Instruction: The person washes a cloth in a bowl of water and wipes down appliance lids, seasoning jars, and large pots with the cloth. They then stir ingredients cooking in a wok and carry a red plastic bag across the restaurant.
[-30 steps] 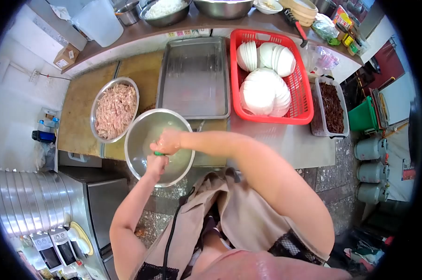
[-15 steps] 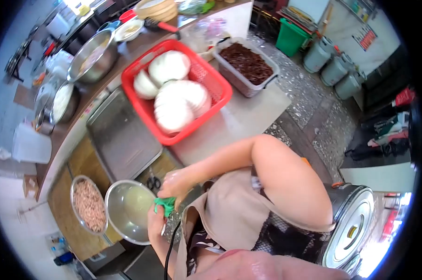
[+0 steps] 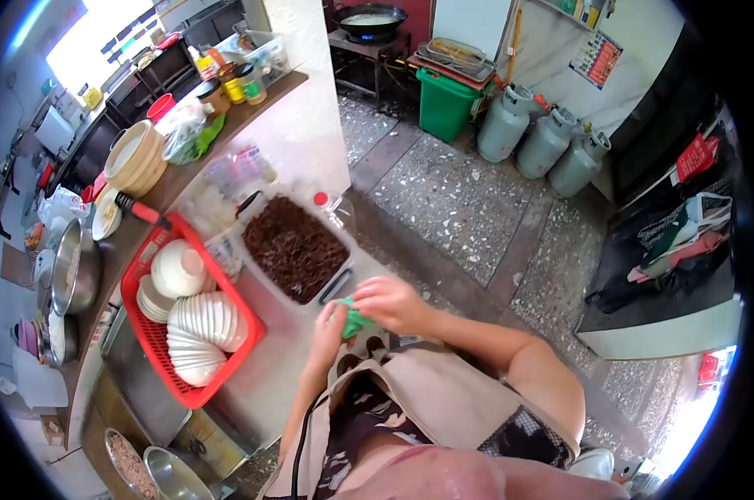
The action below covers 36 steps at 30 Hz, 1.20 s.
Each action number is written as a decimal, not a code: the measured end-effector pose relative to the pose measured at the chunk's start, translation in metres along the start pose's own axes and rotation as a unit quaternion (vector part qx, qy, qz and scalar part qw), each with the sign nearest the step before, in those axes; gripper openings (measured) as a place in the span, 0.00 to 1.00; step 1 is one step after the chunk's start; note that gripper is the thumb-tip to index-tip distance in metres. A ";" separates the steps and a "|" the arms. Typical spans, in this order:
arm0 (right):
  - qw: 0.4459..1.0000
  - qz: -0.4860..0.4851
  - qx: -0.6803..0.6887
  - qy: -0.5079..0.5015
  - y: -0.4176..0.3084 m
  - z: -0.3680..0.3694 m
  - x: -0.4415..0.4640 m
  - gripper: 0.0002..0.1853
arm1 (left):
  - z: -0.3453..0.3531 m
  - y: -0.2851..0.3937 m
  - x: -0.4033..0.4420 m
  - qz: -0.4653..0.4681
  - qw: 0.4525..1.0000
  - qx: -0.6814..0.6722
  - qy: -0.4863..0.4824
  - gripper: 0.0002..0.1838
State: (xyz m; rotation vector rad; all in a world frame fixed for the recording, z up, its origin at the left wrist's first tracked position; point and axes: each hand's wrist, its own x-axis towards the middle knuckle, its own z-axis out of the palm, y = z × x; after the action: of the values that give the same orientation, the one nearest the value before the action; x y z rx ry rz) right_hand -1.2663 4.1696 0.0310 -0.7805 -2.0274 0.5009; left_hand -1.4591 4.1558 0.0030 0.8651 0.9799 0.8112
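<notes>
My left hand (image 3: 328, 335) and my right hand (image 3: 390, 305) are close together in front of my apron. Between them they pinch a small crumpled green piece (image 3: 356, 319), cloth or thin plastic; I cannot tell which. Just beyond my hands a clear plastic tub (image 3: 341, 279) full of dark brown shreds (image 3: 295, 248) stands on the metal table (image 3: 281, 350). Left of the tub, a red plastic basket (image 3: 195, 398) holds stacked white bowls (image 3: 200, 329).
A metal tray (image 3: 139, 387) and steel bowls (image 3: 172, 477) with pinkish minced food (image 3: 128, 462) sit lower left. Bamboo steamers (image 3: 135, 158) and jars (image 3: 231, 86) line the counter. Grey gas cylinders (image 3: 506, 125) and a green bin (image 3: 443, 102) stand across the floor.
My view and body have turned right, away from the steel bowls toward the tub of brown shreds. Both hands, with the green piece between them, are now beside the tub.
</notes>
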 end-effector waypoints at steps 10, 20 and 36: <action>0.967 0.241 -0.065 -0.056 0.086 -0.148 -0.046 0.12 | 0.116 -0.018 0.155 -0.066 0.988 -0.011 -0.139 0.19; 0.967 0.243 -0.059 0.056 0.275 -0.337 -0.010 0.07 | 0.266 0.012 0.392 0.004 0.972 0.083 -0.220 0.24; 0.920 0.382 0.045 0.080 0.669 -0.410 0.165 0.07 | 0.140 0.027 0.689 0.017 0.958 0.242 0.153 0.15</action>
State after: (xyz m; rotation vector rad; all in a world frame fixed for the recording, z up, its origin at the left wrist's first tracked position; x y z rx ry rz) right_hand -0.7634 4.7875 -0.0598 -1.5047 -1.4787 0.9209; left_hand -1.1019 4.7361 -0.1716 1.1977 1.4780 0.7582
